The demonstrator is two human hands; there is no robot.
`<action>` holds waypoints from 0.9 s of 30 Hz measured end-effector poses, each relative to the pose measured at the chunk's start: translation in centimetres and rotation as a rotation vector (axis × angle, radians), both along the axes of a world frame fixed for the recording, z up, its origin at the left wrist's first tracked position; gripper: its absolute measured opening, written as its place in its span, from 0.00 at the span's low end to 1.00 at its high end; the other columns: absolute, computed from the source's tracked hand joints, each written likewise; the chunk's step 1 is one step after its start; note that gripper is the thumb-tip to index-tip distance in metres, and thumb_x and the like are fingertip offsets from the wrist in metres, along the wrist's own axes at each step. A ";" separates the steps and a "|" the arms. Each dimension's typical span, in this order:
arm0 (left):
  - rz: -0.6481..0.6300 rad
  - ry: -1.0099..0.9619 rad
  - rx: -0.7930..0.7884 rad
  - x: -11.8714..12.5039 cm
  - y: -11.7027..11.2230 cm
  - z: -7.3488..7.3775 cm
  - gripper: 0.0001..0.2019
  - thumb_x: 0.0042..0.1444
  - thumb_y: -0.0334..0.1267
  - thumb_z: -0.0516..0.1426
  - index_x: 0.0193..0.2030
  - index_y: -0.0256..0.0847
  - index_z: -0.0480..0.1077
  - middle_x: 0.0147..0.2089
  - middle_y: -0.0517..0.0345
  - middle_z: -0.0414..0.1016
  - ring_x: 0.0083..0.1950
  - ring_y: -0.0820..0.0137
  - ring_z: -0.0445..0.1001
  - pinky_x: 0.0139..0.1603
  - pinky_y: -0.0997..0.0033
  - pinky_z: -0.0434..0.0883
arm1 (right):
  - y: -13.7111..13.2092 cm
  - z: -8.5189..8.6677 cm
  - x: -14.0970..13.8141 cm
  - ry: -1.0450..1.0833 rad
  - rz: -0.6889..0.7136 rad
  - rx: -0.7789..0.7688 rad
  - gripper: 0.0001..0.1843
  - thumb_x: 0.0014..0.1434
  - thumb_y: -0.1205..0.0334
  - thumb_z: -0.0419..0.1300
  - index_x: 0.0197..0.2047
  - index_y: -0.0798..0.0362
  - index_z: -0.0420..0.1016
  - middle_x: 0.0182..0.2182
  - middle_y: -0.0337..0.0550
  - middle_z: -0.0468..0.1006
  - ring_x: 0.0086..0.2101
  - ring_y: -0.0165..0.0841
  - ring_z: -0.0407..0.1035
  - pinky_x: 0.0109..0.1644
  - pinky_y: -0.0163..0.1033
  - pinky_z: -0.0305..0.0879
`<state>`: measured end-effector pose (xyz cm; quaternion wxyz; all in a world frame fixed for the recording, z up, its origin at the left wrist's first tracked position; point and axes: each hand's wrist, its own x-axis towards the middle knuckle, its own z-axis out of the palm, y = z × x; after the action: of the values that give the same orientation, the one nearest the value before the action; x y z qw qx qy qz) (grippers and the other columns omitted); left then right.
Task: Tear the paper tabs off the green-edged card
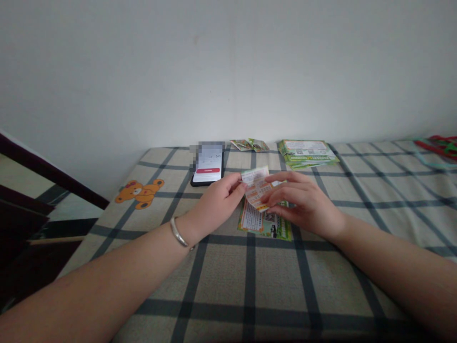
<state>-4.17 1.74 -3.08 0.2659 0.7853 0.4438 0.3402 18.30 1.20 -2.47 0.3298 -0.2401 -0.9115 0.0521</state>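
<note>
A printed paper leaflet (254, 186), white with orange and yellow print, is tilted up between my hands. My left hand (223, 194), with a silver bangle at the wrist, pinches its left edge between thumb and fingers. From the other side, my right hand (303, 202) grips it with thumb and curved fingers, covering its right part. Beneath lies a green-bordered printed sheet (254, 220) with a QR code, flat on the cloth. Whether this sheet and the raised leaflet are one folded piece, I cannot tell.
A lit phone (207, 166) lies behind my left hand. By the wall are small folded leaflets (250, 144) and a stack of green leaflets (309, 152). A bear cutout (140, 193) is on the checked tablecloth (228, 286) at left; red and green items (441, 146) sit far right.
</note>
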 end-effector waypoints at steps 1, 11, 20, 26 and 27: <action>0.003 -0.028 -0.001 0.0 0.0 -0.1 0.11 0.65 0.38 0.49 0.45 0.37 0.70 0.42 0.55 0.76 0.44 0.68 0.74 0.46 0.66 0.71 | 0.0 -0.1 -0.1 -0.008 0.048 -0.051 0.04 0.61 0.63 0.60 0.40 0.48 0.74 0.41 0.42 0.81 0.53 0.37 0.68 0.55 0.47 0.67; -0.057 0.044 0.009 0.2 -0.3 0.0 0.13 0.61 0.31 0.52 0.49 0.43 0.74 0.44 0.59 0.79 0.45 0.69 0.77 0.46 0.69 0.73 | -0.5 -0.7 -0.4 0.003 -0.089 -0.278 0.04 0.62 0.62 0.58 0.40 0.50 0.72 0.33 0.41 0.81 0.33 0.32 0.76 0.37 0.36 0.71; -0.091 0.105 0.035 0.5 -1.0 0.6 0.12 0.64 0.35 0.49 0.45 0.40 0.74 0.40 0.57 0.79 0.40 0.70 0.76 0.40 0.71 0.71 | 0.0 -0.5 -1.0 0.198 -0.187 -0.127 0.02 0.58 0.65 0.61 0.34 0.50 0.72 0.51 0.48 0.71 0.49 0.38 0.68 0.44 0.42 0.71; -0.090 0.095 0.077 0.6 -1.3 0.7 0.11 0.64 0.38 0.51 0.42 0.40 0.74 0.39 0.57 0.79 0.38 0.72 0.75 0.38 0.73 0.70 | 0.1 -0.2 -1.0 0.085 -0.262 -0.092 0.04 0.59 0.61 0.63 0.34 0.50 0.71 0.33 0.40 0.77 0.35 0.35 0.68 0.42 0.44 0.65; -0.092 0.084 0.076 0.6 -1.4 0.6 0.10 0.63 0.38 0.52 0.43 0.40 0.74 0.39 0.58 0.79 0.38 0.72 0.75 0.37 0.74 0.70 | 0.1 -0.1 -1.1 0.077 -0.272 -0.064 0.04 0.58 0.60 0.63 0.33 0.49 0.71 0.31 0.39 0.77 0.35 0.36 0.68 0.42 0.44 0.64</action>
<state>-3.58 0.39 -2.44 0.2323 0.8279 0.4048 0.3109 17.24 1.33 -2.60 0.3608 -0.3695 -0.8551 0.0450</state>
